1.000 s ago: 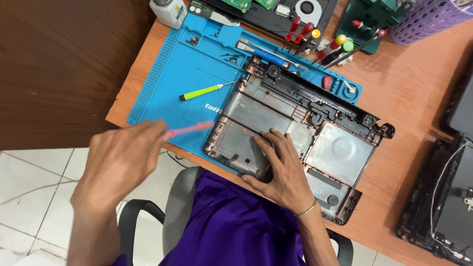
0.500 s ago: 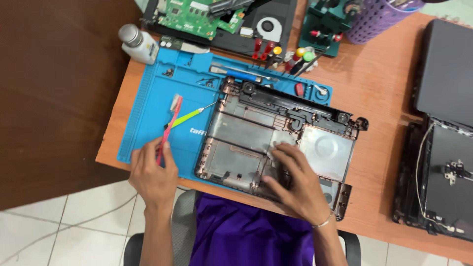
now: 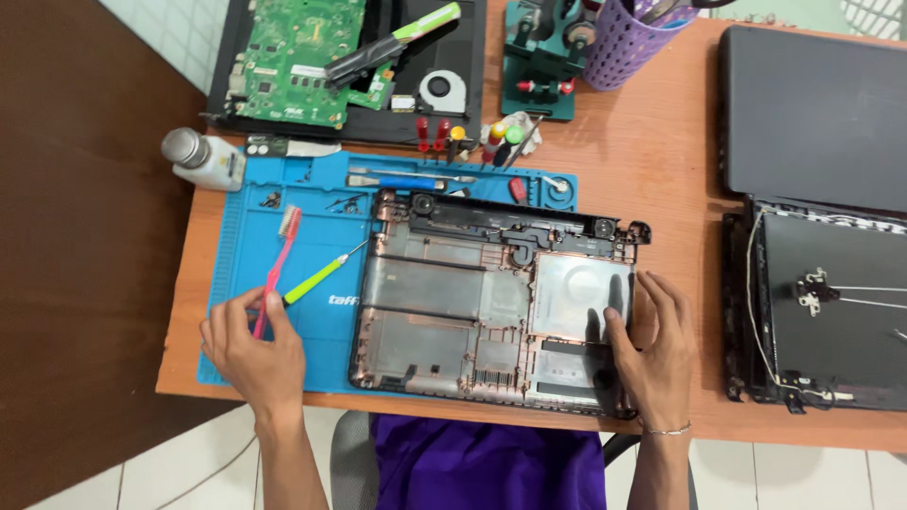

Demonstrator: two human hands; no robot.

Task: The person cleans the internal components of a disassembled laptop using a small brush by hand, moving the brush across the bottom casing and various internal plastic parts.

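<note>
A bare black laptop bottom case (image 3: 472, 302) lies partly on a blue work mat (image 3: 248, 241). My left hand (image 3: 250, 354) holds a pink toothbrush (image 3: 277, 264) by its handle, bristles pointing away over the mat. A green-handled screwdriver (image 3: 316, 278) lies on the mat just right of the brush. My right hand (image 3: 652, 349) rests flat on the case's right front corner, fingers spread.
A green circuit board (image 3: 293, 57) in a black shell sits at the back. A white bottle (image 3: 203, 159), red and yellow screwdrivers (image 3: 444, 134), a purple holder (image 3: 628, 42), a closed laptop lid (image 3: 812, 113) and an open screen shell (image 3: 831, 312) surround the mat.
My right hand slid from the middle of the case to its right front corner. My left hand with the toothbrush stayed low on the mat. The view shifted downward and left.
</note>
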